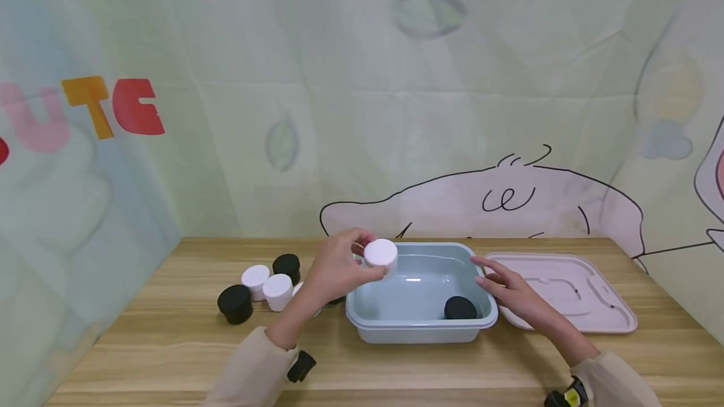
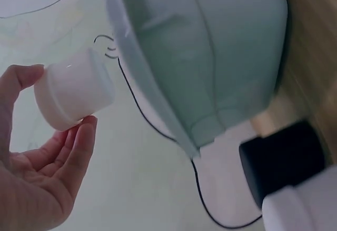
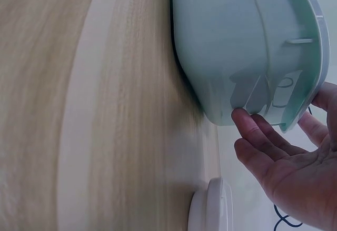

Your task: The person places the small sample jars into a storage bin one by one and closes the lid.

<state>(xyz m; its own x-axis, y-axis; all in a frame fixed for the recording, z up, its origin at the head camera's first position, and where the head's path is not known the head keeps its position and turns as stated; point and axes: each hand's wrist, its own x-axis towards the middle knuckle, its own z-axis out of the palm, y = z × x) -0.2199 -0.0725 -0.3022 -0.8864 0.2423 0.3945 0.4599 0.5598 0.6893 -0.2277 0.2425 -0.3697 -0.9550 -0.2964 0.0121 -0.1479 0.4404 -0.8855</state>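
Fingers (image 2: pixel 79 141) around white jar (image 2: pixel 71 97)

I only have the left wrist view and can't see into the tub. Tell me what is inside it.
Observer: One black jar sits in the blue tub, near its front right corner.
Operator: Report where the right hand is.
Observer: The right hand rests with straight fingers against the tub's right rim.
Operator: State what lies beyond that hand.
Observer: A pink lid lies flat on the table, right of the tub.
Operator: Count the jars left outside.
Observer: Left of the tub, two black and two white show plainly; the left hand holds another white jar.
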